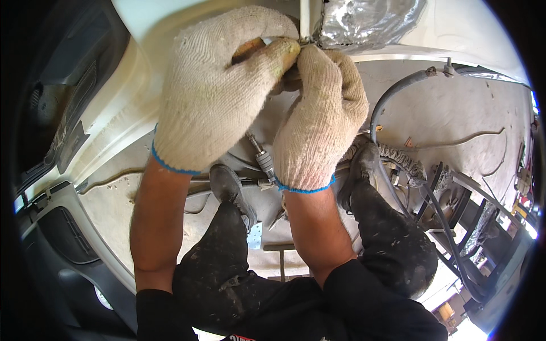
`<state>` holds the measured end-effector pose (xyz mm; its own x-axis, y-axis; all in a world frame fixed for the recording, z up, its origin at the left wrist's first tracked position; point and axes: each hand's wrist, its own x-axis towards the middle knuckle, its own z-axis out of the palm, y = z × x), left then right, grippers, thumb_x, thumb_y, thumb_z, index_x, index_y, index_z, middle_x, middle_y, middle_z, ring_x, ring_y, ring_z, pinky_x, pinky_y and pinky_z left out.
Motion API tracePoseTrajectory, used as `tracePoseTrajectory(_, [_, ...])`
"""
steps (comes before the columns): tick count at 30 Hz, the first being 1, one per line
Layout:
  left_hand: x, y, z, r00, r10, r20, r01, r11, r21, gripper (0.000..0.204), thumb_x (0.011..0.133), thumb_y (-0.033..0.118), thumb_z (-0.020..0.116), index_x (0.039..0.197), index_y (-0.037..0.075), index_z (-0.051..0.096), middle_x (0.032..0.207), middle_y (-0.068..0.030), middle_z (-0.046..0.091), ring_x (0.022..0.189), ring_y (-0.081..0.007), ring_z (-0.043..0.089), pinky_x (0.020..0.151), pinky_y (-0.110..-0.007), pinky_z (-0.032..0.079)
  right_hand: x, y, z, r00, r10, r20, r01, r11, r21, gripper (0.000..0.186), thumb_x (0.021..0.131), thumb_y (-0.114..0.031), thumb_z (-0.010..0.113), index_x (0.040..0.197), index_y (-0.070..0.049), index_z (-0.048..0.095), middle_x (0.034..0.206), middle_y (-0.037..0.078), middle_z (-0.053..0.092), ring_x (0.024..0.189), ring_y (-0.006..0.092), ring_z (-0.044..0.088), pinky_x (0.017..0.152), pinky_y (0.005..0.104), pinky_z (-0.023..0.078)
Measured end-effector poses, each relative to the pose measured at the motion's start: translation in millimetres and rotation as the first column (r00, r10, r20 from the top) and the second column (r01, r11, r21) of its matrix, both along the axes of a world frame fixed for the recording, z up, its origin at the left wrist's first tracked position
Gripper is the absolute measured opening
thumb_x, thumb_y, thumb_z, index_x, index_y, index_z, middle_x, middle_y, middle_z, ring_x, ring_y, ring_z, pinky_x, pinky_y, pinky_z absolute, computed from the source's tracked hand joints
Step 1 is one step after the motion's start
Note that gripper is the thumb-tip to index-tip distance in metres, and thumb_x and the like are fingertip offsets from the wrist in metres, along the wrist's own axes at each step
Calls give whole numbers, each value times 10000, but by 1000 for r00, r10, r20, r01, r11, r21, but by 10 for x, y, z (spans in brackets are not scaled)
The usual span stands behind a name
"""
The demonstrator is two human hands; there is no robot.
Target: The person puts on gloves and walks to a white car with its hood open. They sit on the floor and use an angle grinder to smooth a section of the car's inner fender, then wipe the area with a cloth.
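Note:
My left hand (pixel 213 94), in an off-white knit glove with a blue cuff, is raised at the top of the view. Its thumb and fingers are pressed together in a pinch. My right hand (pixel 317 122), gloved the same way, is right beside it with fingers curled and closed. The fingertips meet at the lower end of a narrow white strip (pixel 305 20), by the edge of a white vehicle panel (pixel 455 31). Whatever the fingers pinch is hidden by the gloves. Crinkled silver foil (pixel 369 23) covers part of the panel just right of my fingers.
An open vehicle door (pixel 68 233) stands at the left. On the concrete floor (pixel 455 108) lie an air-tool-like metal fitting (pixel 263 158), hoses and cables. A thick grey hose (pixel 392 96) loops at the right, near a dark metal frame (pixel 455 199). My shoes (pixel 230 190) are below my hands.

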<state>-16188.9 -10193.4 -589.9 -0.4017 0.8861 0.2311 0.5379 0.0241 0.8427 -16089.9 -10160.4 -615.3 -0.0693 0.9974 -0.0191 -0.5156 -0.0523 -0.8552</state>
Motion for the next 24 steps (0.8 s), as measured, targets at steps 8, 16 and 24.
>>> tracePoseTrajectory(8, [24, -3, -9, 997, -33, -67, 37, 998, 46, 150, 933, 36, 623, 1067, -8, 673, 841, -18, 661, 653, -34, 573, 516, -169, 425, 45, -42, -50, 999, 30, 23, -30, 999, 16, 161, 940, -143, 631, 871, -1, 660, 726, 48, 640, 637, 82, 570, 590, 228, 449])
tracePoseTrajectory(16, [-69, -25, 53, 993, -90, -82, 89, 996, -19, 126, 930, 32, 619, 1037, -17, 663, 874, -31, 666, 690, -48, 592, 561, -171, 460, 63, -59, 36, 999, 20, 45, -21, 999, 25, 233, 948, -135, 620, 759, 1, 611, 679, -7, 580, 623, 43, 499, 568, 222, 433])
tracePoseTrajectory(24, [1, 4, 143, 994, -67, -86, 62, 996, -67, 107, 918, 11, 614, 1008, -15, 665, 839, -16, 643, 642, -32, 536, 514, -173, 414, 53, -38, 72, 999, 8, 49, -8, 1000, -3, 237, 952, -133, 625, 757, 0, 602, 685, -14, 569, 626, 39, 481, 580, 223, 432])
